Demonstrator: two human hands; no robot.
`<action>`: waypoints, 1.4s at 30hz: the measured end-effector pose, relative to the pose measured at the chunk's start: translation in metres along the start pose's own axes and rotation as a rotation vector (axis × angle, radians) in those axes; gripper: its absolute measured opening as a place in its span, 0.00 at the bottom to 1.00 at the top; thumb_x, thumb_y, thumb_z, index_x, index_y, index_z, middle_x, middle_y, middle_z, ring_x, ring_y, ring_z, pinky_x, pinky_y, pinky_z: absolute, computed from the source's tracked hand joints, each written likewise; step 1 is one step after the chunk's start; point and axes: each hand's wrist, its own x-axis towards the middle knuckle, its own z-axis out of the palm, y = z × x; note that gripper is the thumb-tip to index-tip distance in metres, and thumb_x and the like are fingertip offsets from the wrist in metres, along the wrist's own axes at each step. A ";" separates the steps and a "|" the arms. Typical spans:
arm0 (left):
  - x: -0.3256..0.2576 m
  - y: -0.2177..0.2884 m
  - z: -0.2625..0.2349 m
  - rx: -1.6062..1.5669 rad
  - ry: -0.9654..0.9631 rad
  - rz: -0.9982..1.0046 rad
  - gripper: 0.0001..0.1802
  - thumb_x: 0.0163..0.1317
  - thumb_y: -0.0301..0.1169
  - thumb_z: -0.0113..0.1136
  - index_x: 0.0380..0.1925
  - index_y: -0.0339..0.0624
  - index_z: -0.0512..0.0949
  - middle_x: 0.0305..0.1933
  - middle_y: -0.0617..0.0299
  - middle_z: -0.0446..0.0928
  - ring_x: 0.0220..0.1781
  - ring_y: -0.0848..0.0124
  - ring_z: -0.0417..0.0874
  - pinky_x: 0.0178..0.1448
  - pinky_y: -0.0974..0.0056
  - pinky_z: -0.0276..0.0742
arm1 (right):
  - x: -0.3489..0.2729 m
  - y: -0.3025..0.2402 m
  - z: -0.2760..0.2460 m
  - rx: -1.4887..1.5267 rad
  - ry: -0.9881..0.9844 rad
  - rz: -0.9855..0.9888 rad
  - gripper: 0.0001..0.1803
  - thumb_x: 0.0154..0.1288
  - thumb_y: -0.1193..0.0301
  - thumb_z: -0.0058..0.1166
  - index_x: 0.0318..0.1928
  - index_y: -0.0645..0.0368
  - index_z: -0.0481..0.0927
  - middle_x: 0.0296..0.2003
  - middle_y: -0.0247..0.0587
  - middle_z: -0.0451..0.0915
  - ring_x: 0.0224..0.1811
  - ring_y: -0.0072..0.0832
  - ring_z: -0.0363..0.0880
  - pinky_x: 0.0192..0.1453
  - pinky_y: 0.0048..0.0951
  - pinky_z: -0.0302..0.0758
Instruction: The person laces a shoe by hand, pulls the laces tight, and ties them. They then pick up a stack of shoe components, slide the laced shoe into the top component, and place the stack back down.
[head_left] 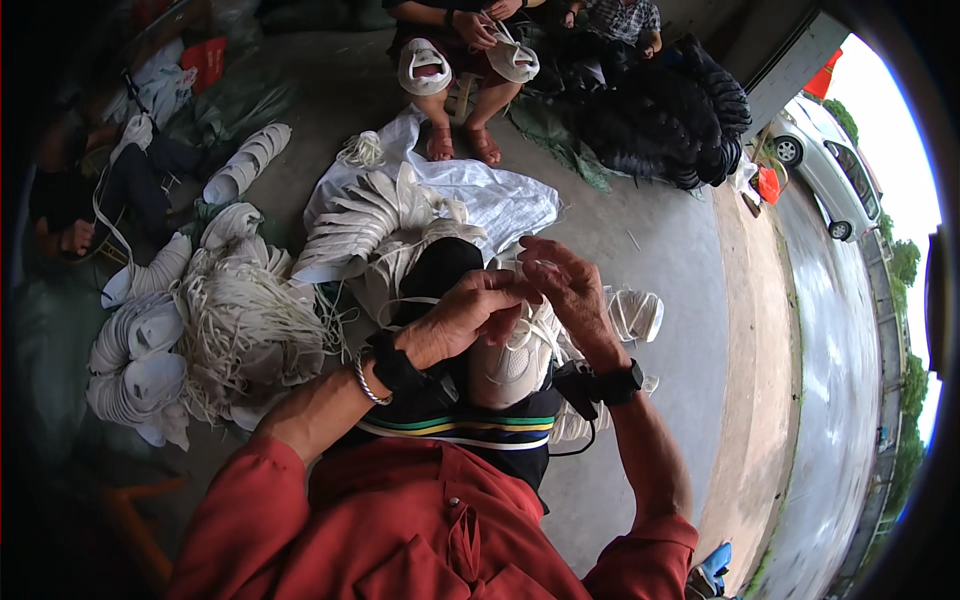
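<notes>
I counted one white shoe upper (515, 360) on the lap, two more uppers (425, 65) held by the person opposite, one silver car (830, 165), and stacks beyond counting.

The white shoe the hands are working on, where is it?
In the head view, the white shoe sits centre, on the person's lap, between the left hand and right hand.

Concrete floor (660, 250), white sheet (500, 200) (shoe uppers (350, 220))
</notes>
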 end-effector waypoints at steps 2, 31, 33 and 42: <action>-0.004 0.006 -0.003 -0.013 0.067 0.002 0.12 0.63 0.35 0.48 0.38 0.38 0.73 0.16 0.67 0.68 0.15 0.77 0.69 0.19 0.74 0.62 | -0.002 -0.002 -0.001 -0.040 0.162 0.007 0.12 0.64 0.68 0.50 0.38 0.65 0.79 0.38 0.40 0.80 0.39 0.23 0.76 0.45 0.26 0.72; -0.306 -0.006 -0.482 -0.319 1.302 0.523 0.18 0.64 0.30 0.43 0.51 0.32 0.65 0.46 0.54 0.71 0.50 0.60 0.74 0.52 0.59 0.77 | -0.144 0.053 -0.321 0.610 0.462 -0.249 0.07 0.65 0.73 0.44 0.38 0.64 0.72 0.31 0.36 0.76 0.42 0.29 0.74 0.57 0.28 0.70; -0.281 -0.027 -0.451 -0.279 1.413 0.425 0.16 0.60 0.35 0.48 0.45 0.38 0.71 0.35 0.58 0.72 0.38 0.66 0.75 0.39 0.66 0.77 | -0.112 0.042 -0.250 0.591 0.715 0.096 0.07 0.66 0.72 0.44 0.38 0.64 0.72 0.29 0.35 0.75 0.35 0.25 0.74 0.44 0.24 0.74; -0.061 -0.005 -0.086 0.343 0.449 0.090 0.13 0.62 0.34 0.48 0.32 0.35 0.75 0.30 0.61 0.76 0.19 0.79 0.74 0.15 0.79 0.62 | -0.044 0.027 -0.020 -0.254 -0.022 0.428 0.12 0.62 0.72 0.48 0.42 0.66 0.76 0.19 0.37 0.75 0.19 0.20 0.75 0.22 0.21 0.71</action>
